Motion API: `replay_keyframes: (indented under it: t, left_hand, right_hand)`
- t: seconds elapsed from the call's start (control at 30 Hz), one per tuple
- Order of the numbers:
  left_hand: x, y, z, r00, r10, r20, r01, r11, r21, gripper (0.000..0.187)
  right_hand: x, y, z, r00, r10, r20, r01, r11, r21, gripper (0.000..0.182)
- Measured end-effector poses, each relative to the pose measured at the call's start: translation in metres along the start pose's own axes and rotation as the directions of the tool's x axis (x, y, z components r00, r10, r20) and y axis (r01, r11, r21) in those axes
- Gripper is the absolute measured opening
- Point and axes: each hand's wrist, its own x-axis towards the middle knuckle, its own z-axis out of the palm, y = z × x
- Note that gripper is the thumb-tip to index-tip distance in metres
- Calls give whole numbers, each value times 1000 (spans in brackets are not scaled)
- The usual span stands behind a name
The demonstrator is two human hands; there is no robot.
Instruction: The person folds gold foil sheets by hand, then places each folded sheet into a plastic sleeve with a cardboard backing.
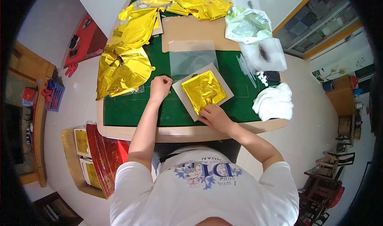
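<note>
A folded gold foil balloon (204, 91) lies on a square grey-beige card (226, 88), turned at an angle near the table's front edge. My right hand (215, 117) is at the lower corner of the foil, its fingers pinched together on the edge. To the left of the card, my left hand (160, 88) rests on the green tabletop with curled fingers; whatever may be inside them is hidden. Just beyond the card lies a clear plastic bag (187, 62) with small print, partly over a brown cardboard sheet (197, 28).
Unfolded gold foil balloons (123, 72) spread along the left and far edges of the green table (127, 112). At right are a white plastic bag (248, 24), clear sleeves (265, 56), thin clear sticks (247, 70) and a white bundle (273, 102). An open carton (76, 162) stands on the floor at left.
</note>
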Motion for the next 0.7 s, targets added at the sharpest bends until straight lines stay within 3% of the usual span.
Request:
replay_keyframes:
  t: [0.17, 0.2, 0.27, 0.3, 0.33, 0.4, 0.53, 0.7]
  left_hand:
    - [-1, -2, 0, 999, -39, 12, 39, 998, -47, 17]
    - [-1, -3, 1, 998, -54, 19, 56, 996, -69, 17]
    - [-1, -2, 1, 998, -54, 22, 56, 996, -66, 17]
    - [-2, -2, 0, 998, -58, 19, 59, 996, -61, 17]
    - [-2, -1, 1, 998, -61, 9, 62, 996, -68, 17]
    - [-3, 0, 1, 998, -54, 13, 54, 997, -58, 17]
    - [-2, -1, 2, 999, -51, -6, 51, 998, -49, 17]
    - [-4, -2, 2, 999, -33, -7, 33, 999, -22, 17]
  right_hand:
    - [1, 0, -8, 998, 47, -40, -46, 999, 27, 17]
    - [2, 5, -16, 969, 223, -110, -217, 974, 63, 15]
    - [4, 28, -34, 811, 526, -258, -505, 851, 146, 15]
    - [7, 44, -45, 691, 641, -335, -615, 764, 195, 18]
    - [3, 59, -48, 689, 640, -339, -614, 765, 194, 18]
    - [-5, 82, -46, 584, 794, -169, -799, 599, 53, 21]
    - [-5, 89, -42, 593, 796, -125, -796, 602, 61, 23]
    - [-11, 102, -47, 504, 863, -30, -847, 501, 180, 19]
